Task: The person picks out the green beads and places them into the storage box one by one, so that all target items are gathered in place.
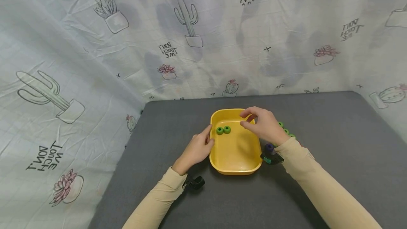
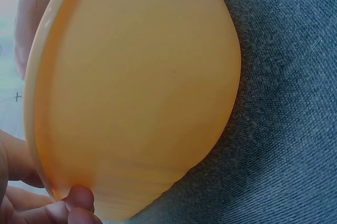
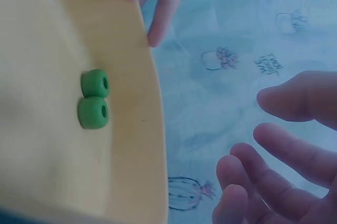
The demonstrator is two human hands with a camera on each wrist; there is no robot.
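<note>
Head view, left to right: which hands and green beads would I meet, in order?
Left hand → first green bead → second green bead → right hand → partly hidden green beads beyond it.

Smooth, faintly glossy plastic tray (beads rather matt), coarse-woven cloth tabletop, creased fabric backdrop.

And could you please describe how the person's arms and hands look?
Long beige sleeves reach the wrists; left hand and right hand wear no gloves. A black device sits at each wrist; the right one shows a green patch.
</note>
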